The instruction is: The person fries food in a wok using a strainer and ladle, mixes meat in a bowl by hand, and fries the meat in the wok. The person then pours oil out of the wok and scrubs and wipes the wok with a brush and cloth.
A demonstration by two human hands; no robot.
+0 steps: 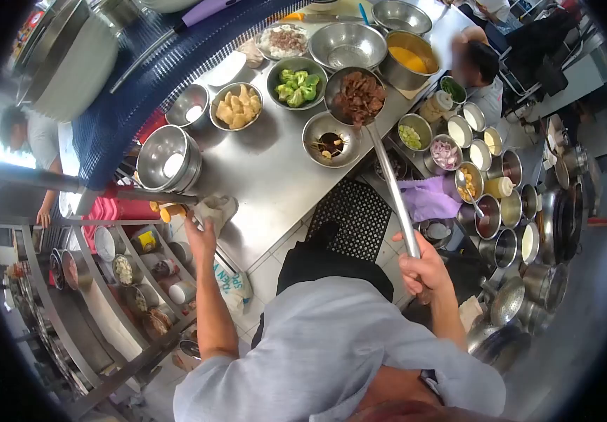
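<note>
My right hand (421,267) is closed around the long metal handle of a ladle (396,193). Dark browned meat slices (359,97) fill the ladle's round bowl, which is over the steel table beside a steel bowl of dark sauce (328,139) with small pale pieces in it. On the left, my left hand (201,235) is at the table's edge with its thumb and fingers around a greyish-white cloth (215,211); part of the grip is hidden.
Bowls of green vegetables (295,87) and yellowish chunks (236,107) stand on the steel table (261,172). A pot of orange liquid (411,55) is at the far right. Several ingredient containers (445,153) line my right side. Shelves (117,295) are at left. Another person (482,67) is beyond.
</note>
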